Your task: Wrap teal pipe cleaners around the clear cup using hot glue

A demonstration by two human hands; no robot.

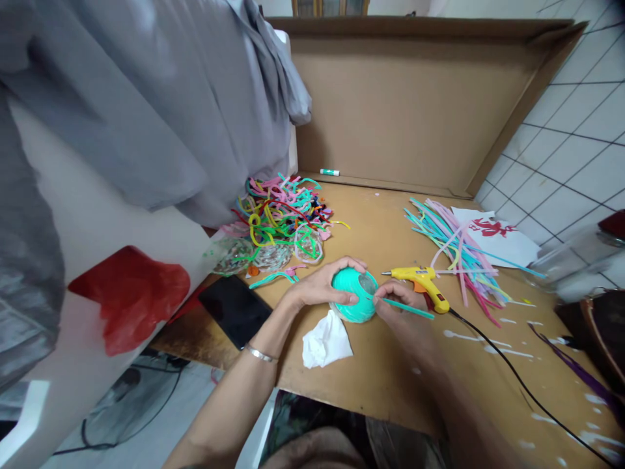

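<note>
My left hand (328, 284) is wrapped round the left side of a teal ball (352, 306), its thumb across the front. The ball looks covered in wound strands, with a round greyish patch (368, 283) uncovered at its upper right. In my right hand (396, 301) a teal pipe cleaner (411, 309) is pinched, one end at the ball's right side and the other pointing right. A yellow glue gun (420, 281) lies just beyond my right hand, nozzle to the left. A crumpled white tissue (326, 341) is on the table below the ball.
A tangled heap of coloured pipe cleaners (280, 212) sits at the back left, beside a black phone or tablet (235, 311). Straight pipe cleaners (463, 251) lie right. A cardboard panel (390, 111) stands behind. The glue gun's cord (517, 378) crosses the right side.
</note>
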